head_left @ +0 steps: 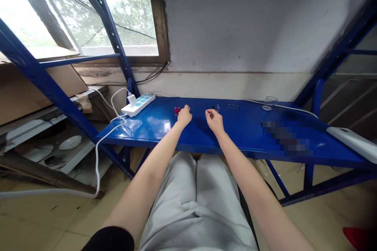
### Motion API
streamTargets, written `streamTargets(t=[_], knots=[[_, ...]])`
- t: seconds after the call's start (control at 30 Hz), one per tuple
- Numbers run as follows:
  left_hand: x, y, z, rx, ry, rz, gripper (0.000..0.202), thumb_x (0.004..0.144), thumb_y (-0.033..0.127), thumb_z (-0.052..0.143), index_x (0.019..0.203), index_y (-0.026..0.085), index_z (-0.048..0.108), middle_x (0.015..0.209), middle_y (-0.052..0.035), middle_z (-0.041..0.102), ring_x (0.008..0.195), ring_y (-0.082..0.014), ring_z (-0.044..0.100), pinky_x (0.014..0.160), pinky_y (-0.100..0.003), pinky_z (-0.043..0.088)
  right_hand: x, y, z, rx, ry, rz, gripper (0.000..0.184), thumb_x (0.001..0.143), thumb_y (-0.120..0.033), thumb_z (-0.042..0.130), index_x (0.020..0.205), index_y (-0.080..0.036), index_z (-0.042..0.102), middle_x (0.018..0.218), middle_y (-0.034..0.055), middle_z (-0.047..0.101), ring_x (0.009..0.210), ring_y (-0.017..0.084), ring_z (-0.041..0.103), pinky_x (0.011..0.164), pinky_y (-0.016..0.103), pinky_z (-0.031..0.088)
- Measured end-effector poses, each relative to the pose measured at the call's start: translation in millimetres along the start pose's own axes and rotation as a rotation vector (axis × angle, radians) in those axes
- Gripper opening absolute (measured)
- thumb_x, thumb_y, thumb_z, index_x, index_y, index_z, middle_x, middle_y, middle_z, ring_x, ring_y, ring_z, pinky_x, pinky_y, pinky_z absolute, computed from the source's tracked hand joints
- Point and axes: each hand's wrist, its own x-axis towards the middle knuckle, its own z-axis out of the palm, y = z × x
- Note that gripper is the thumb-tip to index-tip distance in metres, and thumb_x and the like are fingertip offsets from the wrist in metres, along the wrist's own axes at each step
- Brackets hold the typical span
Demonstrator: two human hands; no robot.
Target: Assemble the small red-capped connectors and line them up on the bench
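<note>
My left hand (185,116) is over the middle of the blue table (194,137), its fingers curled together. What it holds, if anything, is too small to tell. Two small red-topped pieces (177,111) stand just left of it, close to the fingers. A short way to the right, my right hand (216,121) is closed in a pinch, thumb against fingertips; I cannot make out anything between them. Behind that hand are a small clear bottle-like piece (218,107) and a dark bit, partly covered by the fingers. Farther right lie several tiny metal pieces (232,106) in rows.
A white power strip (138,104) with a plugged-in adapter lies at the table's left end, its cord hanging off the edge. A glass cup (269,103) stands at the back right. A blurred-out dark object (285,138) and a white device (353,143) lie on the right.
</note>
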Motion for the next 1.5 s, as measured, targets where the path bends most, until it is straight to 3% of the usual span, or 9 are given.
streamTargets(t=[0.17,0.3,0.47,0.73,1.0,1.33,1.5], knots=[[-3,19,1.7,-0.622,-0.105,0.015,0.015,0.085,0.019,0.039,0.092,0.017,0.051,0.060,0.0012,0.056,0.039,-0.0057,0.043,0.045,-0.019,0.035,1,1,1,-0.002,0.046,0.042,0.035,0.087,-0.045,0.032,0.097,-0.019,0.054,0.089,0.0077,0.064,0.080,0.018,0.058,0.072,0.026,0.042],[-13,24,3.9,-0.892,-0.291,0.014,0.015,0.085,0.024,0.043,0.096,0.016,0.049,0.065,0.0009,0.058,0.037,-0.0041,0.045,0.038,-0.017,0.028,1,3,2,0.000,0.010,0.113,0.045,0.088,-0.056,0.019,0.089,-0.022,0.049,0.080,0.0045,0.062,0.073,0.017,0.058,0.067,0.024,0.040],[-25,13,13.3,-1.054,-0.338,0.017,0.025,0.082,0.033,0.050,0.100,0.015,0.049,0.071,-0.0012,0.060,0.040,-0.0044,0.048,0.037,-0.017,0.028,1,5,5,-0.060,-0.035,0.078,0.049,0.087,-0.058,0.014,0.074,-0.023,0.044,0.066,0.0018,0.058,0.062,0.016,0.055,0.062,0.022,0.038],[-32,5,14.0,-1.029,-0.295,0.071,0.039,0.078,0.040,0.055,0.108,0.016,0.050,0.085,-0.0056,0.065,0.045,-0.0048,0.053,0.039,-0.017,0.029,0,4,5,-0.095,-0.052,0.019,0.045,0.089,-0.054,0.018,0.073,-0.023,0.046,0.067,0.0020,0.058,0.062,0.015,0.055,0.061,0.021,0.038],[-34,-1,15.5,-0.982,-0.268,0.043,0.036,0.079,0.035,0.056,0.107,0.013,0.050,0.087,-0.0084,0.067,0.044,-0.0048,0.054,0.038,-0.016,0.028,-2,3,5,-0.060,-0.021,-0.030,0.042,0.090,-0.052,0.021,0.075,-0.022,0.047,0.065,0.0014,0.056,0.060,0.014,0.054,0.059,0.022,0.036],[-36,1,16.9,-0.958,-0.227,-0.003,0.026,0.080,0.030,0.056,0.098,0.012,0.051,0.080,-0.0058,0.067,0.041,-0.0050,0.054,0.037,-0.016,0.026,-1,9,9,-0.018,0.022,-0.098,0.035,0.089,-0.046,0.029,0.070,-0.022,0.044,0.060,0.0015,0.053,0.055,0.015,0.051,0.054,0.024,0.032],[-36,1,19.5,-0.949,-0.240,-0.014,0.018,0.083,0.028,0.051,0.092,0.013,0.048,0.062,0.0018,0.058,0.038,-0.0061,0.053,0.035,-0.016,0.025,-1,7,9,-0.044,0.018,-0.089,0.032,0.089,-0.044,0.030,0.067,-0.022,0.040,0.058,0.0017,0.051,0.053,0.015,0.049,0.054,0.025,0.031]])
